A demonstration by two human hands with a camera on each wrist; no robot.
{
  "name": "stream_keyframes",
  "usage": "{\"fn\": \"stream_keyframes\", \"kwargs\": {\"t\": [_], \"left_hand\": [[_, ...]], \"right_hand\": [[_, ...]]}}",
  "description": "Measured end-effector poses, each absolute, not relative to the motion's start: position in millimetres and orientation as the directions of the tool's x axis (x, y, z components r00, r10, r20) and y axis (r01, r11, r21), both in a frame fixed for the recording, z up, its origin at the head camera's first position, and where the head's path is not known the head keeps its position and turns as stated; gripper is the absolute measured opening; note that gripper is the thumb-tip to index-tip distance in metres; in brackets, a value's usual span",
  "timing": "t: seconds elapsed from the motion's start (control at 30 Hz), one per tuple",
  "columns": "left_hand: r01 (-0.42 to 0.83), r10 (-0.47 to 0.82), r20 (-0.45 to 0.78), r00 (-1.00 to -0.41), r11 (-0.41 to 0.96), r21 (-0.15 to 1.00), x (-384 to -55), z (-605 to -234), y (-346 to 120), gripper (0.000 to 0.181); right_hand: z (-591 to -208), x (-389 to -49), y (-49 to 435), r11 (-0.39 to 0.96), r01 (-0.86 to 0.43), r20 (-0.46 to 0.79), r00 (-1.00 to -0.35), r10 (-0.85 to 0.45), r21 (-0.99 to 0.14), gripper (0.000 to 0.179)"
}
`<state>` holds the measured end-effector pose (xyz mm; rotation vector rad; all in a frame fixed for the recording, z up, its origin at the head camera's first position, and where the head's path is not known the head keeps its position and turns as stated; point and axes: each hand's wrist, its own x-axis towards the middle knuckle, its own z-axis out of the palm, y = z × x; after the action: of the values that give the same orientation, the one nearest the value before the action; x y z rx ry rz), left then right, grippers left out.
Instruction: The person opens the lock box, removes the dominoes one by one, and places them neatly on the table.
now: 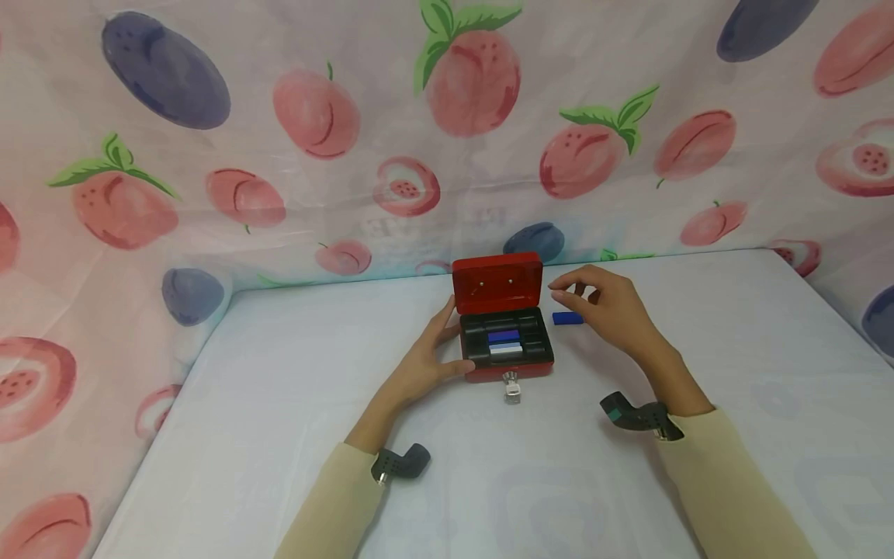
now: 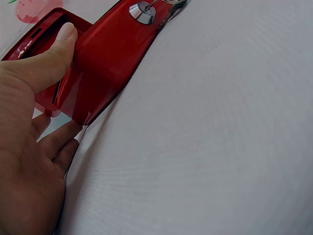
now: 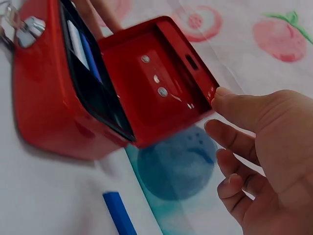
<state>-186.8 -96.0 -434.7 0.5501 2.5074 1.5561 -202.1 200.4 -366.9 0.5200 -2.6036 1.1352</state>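
Observation:
A small red cash box (image 1: 508, 373) stands on the white table with its lid (image 1: 497, 284) raised. In its black tray (image 1: 476, 351) lie a blue bar (image 1: 503, 336) and a white bar (image 1: 506, 349). Keys (image 1: 513, 390) hang from the lock (image 2: 143, 12) on the front. My left hand (image 1: 424, 361) holds the box's left end, thumb at the front corner and fingers toward the back. Beside the lid's right edge is my right hand (image 1: 608, 307), fingers loosely bent and nothing between them. Below that hand a blue stick (image 1: 567, 318) lies on the table, partly hidden in the head view.
A fruit-print cloth (image 1: 391, 101) hangs behind the table and along its left side. The white table (image 1: 293, 388) spreads out around the box. Each wrist carries a dark camera mount, such as the right one (image 1: 639, 415).

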Motion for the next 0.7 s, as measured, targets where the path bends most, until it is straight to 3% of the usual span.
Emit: {"fn": "stream_keyframes", "kwargs": {"t": [0.4,0.7], "left_hand": [[0.236,0.381,0.075,-0.922,0.395,0.888,-187.6,-438.4,-96.6,0.100],[0.248,0.386,0.083,-0.919,0.402,0.881,-187.6,-438.2,-97.4,0.098]], "right_hand": [[-387.6,-202.1,167.9,0.554,-0.563,0.409,-0.826,-0.387,-0.613,0.019],[-397.3,-196.3,153.1,0.603,-0.512,0.278,-0.853,-0.442,-0.612,0.025]]}}
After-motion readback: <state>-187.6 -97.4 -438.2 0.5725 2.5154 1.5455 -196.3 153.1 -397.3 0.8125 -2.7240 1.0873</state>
